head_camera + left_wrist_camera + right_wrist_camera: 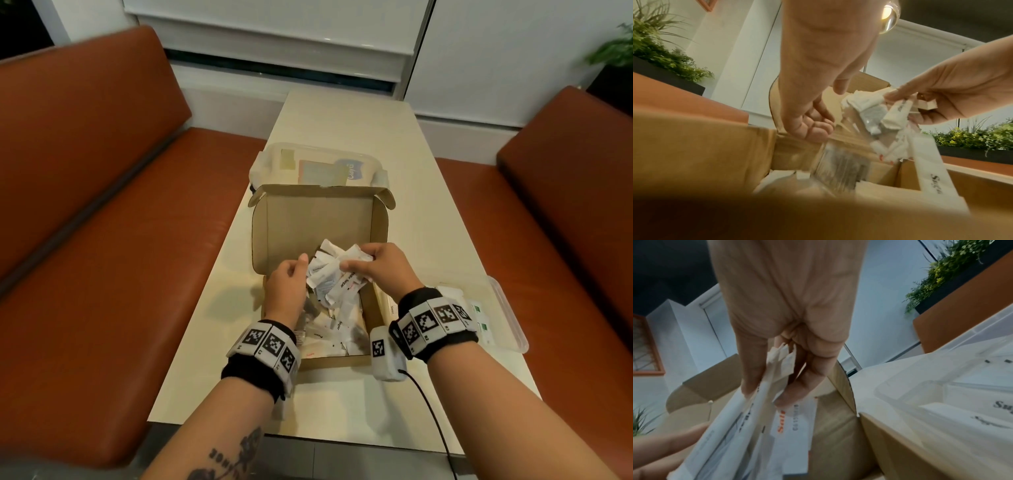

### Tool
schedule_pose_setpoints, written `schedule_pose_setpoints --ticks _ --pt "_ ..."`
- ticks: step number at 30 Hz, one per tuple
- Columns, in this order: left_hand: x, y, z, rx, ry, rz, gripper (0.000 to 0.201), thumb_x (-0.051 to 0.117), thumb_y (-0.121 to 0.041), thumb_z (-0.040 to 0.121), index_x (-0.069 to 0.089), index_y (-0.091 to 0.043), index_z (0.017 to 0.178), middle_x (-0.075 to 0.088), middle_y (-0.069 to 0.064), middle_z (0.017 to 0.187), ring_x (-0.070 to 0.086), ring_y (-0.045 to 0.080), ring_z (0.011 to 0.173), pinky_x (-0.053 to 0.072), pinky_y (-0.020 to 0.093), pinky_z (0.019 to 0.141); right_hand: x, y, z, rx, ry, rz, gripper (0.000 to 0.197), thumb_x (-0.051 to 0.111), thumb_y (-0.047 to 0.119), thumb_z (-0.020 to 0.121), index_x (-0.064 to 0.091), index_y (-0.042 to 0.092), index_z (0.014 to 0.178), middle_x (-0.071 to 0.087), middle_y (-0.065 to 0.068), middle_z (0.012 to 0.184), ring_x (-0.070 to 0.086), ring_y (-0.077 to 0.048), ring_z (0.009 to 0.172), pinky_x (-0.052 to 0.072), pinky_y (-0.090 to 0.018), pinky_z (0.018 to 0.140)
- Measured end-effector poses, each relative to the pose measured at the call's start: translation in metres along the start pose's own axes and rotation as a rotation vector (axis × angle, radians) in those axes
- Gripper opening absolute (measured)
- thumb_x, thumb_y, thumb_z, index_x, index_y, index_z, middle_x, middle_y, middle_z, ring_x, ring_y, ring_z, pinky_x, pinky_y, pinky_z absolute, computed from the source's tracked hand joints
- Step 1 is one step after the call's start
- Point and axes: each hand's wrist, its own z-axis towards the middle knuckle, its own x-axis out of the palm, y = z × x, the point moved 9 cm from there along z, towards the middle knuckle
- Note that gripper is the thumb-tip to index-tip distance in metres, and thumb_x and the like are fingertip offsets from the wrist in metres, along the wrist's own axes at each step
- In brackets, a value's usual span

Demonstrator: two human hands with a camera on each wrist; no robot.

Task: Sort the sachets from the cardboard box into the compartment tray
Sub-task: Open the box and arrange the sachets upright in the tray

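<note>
- Left hand [286, 286] is nearest, over the near-left part of the box [294, 219]; its fingers are loosely curled and grip nothing, the fingertips just beside the bunch [334, 274].
- Right hand [378, 265] pinches a bunch of white sachets between thumb and fingers, held above the box.
- Writing on the bunch: "Sugar" in black on one long sachet in the head view; the right wrist view shows orange letters "Su" and a row of grey digits on another, too blurred to read.
- The box is open on the desk [346, 120], its lid standing up at the far side. More loose sachets [337, 330] lie on its floor; one reads "Sugar", another "Pepper" in small print.
- The tray [507, 315], clear plastic, sits on the desk just right of the box, partly hidden by the right wrist. White sachets marked "Su…" lie in it, seen from the right wrist, and some with green marks in the head view.
- A clear lidded container [317, 164] stands behind the box, with a blue label I cannot read.
</note>
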Motion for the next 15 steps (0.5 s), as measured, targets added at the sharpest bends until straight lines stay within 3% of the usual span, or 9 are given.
schedule_pose_setpoints --ticks 3,5,8,12,15 --pt "0.001 -0.003 -0.003 0.029 0.001 0.033 0.032 0.044 -0.052 0.094 0.060 -0.025 0.088 0.062 -0.011 0.081 0.055 0.008 0.076 0.037 0.023 0.059 0.005 -0.001 0.002 0.003 0.038 -0.122 0.022 0.078 0.018 0.076 0.071 0.009 0.095 0.070 -0.004 0.084 0.064 -0.011 0.064 0.049 -0.014 0.055" --pt "0.000 -0.005 -0.004 0.039 -0.017 0.048 0.034 0.043 -0.052 0.094 0.061 -0.024 0.089 0.063 -0.008 0.084 0.057 0.012 0.078 0.040 0.026 0.063 0.013 -0.004 0.003 0.012 0.066 -0.209 0.031 0.078 0.019 0.076 0.070 0.007 0.104 0.068 0.001 0.081 0.062 -0.006 0.061 0.046 -0.012 0.055" --pt "-0.001 -0.005 -0.006 0.027 -0.036 0.041 0.032 0.044 -0.051 0.094 0.060 -0.024 0.089 0.060 -0.011 0.081 0.055 0.013 0.079 0.037 0.026 0.062 0.011 -0.003 0.002 -0.008 0.028 -0.195 0.025 0.078 0.021 0.076 0.072 0.011 0.098 0.068 0.003 0.075 0.061 -0.005 0.057 0.048 -0.012 0.054" --pt "-0.004 -0.008 -0.007 0.050 -0.076 0.000 0.027 0.046 -0.048 0.094 0.058 -0.026 0.083 0.058 -0.012 0.079 0.052 0.010 0.076 0.034 0.023 0.059 0.001 0.007 0.002 -0.037 -0.015 -0.109 0.016 0.077 0.019 0.077 0.072 0.007 0.086 0.072 -0.008 0.078 0.068 -0.020 0.067 0.057 -0.029 0.063" --pt "-0.005 -0.008 -0.009 0.052 -0.094 -0.056 0.032 0.045 -0.055 0.092 0.059 -0.027 0.089 0.063 -0.008 0.087 0.056 0.009 0.080 0.039 0.021 0.061 -0.009 0.015 0.003 -0.046 -0.039 0.024 0.014 0.077 0.017 0.076 0.070 0.006 0.082 0.070 -0.008 0.075 0.066 -0.016 0.065 0.054 -0.024 0.057"
